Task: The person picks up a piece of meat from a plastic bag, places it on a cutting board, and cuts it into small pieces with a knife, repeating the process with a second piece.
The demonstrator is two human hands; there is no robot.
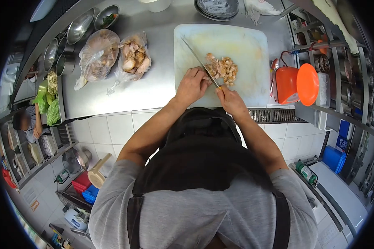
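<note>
My right hand point(232, 101) is closed around the handle of a long kitchen knife point(195, 55), whose blade slants up and left across the white cutting board point(249, 50). At the left of the blade, my left hand point(192, 86) has its fingers curled down on a piece of meat, mostly hidden beneath them. Just right of the blade lies a heap of chopped, browned meat point(227, 70), which looks like cooked chicken. Two clear plastic bags sit on the steel counter to the left: a tied one point(99, 54) and an opened one with larger meat pieces point(135, 58).
Metal bowls point(107, 17) stand at the counter's far left, and stacked dark bowls point(217, 8) behind the board. An orange container point(286, 85) and a spoon point(274, 65) are at the right. Another person point(31, 122) is at the far left, near green vegetables point(53, 111).
</note>
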